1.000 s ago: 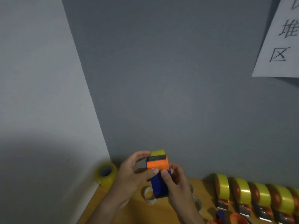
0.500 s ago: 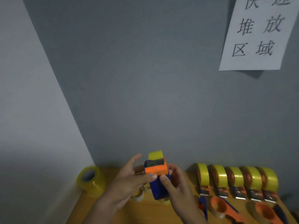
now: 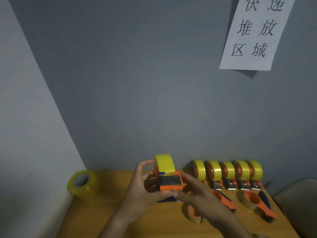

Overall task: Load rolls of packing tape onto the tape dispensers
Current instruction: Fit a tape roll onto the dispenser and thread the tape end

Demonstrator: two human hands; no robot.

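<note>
- Left hand [image 3: 142,188] and right hand [image 3: 193,191] both grip one dispenser [image 3: 169,183], held just above the table [image 3: 106,213], centre.
- Yellow roll [image 3: 164,163] already sits on its hub.
- Likely step: set it left of the loaded row [image 3: 228,172] at the far wall.
- Keep it upright, blade end near; avoid knocking neighbours.

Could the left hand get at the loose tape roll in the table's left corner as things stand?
Probably not yet: the path to the loose tape roll looks clear, but the left hand grips the dispenser.
</note>
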